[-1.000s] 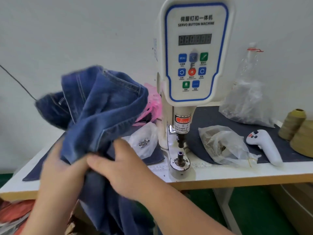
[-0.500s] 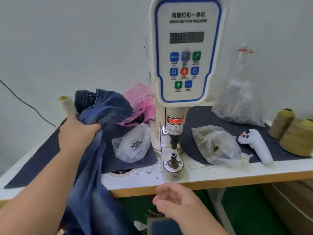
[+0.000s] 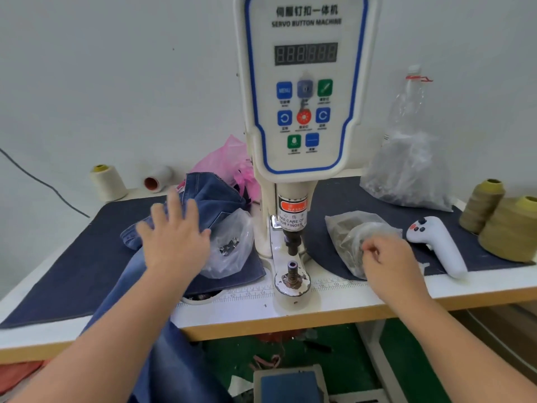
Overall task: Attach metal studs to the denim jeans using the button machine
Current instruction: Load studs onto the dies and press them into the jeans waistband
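a garment workshop: a servo button machine [image 3: 305, 112] with a control panel stands on a white work table [image 3: 334, 301] against a bare wall, a printed ruler along the table edge, cones of sewing thread [image 3: 507, 228] to the side, clear bags of metal fittings [image 3: 229, 245], and denim jeans [image 3: 209, 199] heaped beside the machine

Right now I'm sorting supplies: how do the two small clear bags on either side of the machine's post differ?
The left bag holds a few silvery metal pieces, and no hand is in it; the left hand lies spread over the jeans beside it. The right bag holds a fuller load of dull brassy pieces, and the right hand is at its mouth, fingers curled. Both are crumpled clear plastic lying on dark cloth.
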`<state>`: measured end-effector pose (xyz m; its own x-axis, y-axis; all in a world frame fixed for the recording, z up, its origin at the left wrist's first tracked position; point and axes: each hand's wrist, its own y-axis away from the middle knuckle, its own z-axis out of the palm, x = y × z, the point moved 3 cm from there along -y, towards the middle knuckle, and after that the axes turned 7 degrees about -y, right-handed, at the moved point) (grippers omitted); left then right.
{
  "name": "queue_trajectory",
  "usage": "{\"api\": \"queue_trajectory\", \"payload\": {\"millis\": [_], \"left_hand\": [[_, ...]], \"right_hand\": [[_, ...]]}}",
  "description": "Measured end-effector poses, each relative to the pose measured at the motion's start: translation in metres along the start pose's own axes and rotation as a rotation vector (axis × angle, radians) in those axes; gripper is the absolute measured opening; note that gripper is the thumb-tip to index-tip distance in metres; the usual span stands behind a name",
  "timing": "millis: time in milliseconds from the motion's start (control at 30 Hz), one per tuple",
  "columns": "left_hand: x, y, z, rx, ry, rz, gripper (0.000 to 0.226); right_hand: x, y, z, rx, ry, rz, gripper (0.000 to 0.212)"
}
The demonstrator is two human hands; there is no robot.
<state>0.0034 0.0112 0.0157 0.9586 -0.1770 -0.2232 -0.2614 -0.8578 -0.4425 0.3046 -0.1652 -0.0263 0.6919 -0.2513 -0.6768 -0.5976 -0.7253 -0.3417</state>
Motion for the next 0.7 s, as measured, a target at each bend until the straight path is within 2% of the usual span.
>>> {"api": "queue_trajectory", "payload": {"millis": [67,133,233,367,700], "left_hand": [[0.023,0.007,-0.002,0.096,0.086,0.161,0.035],[0.036,0.009,0.005,0.028,0.137,0.184,0.024],[0.043,0.009,0.02,-0.088,0.152,0.185,0.027],[0.047,0.01,0.036,-0.197,0.27,0.195,0.03],[0.046,0.009,0.043,-0.209,0.391,0.118,0.024]], "right_hand": [[0.008,0.002,0.01,0.016,0.173,-0.029,0.017],[0.01,0.005,0.015,0.081,0.263,-0.051,0.015],[0.01,0.006,0.015,0.11,0.329,0.011,0.013],[0.009,0.004,0.018,0.046,0.421,0.027,0.013],[0.01,0.001,0.019,0.053,0.452,0.071,0.017]]}}
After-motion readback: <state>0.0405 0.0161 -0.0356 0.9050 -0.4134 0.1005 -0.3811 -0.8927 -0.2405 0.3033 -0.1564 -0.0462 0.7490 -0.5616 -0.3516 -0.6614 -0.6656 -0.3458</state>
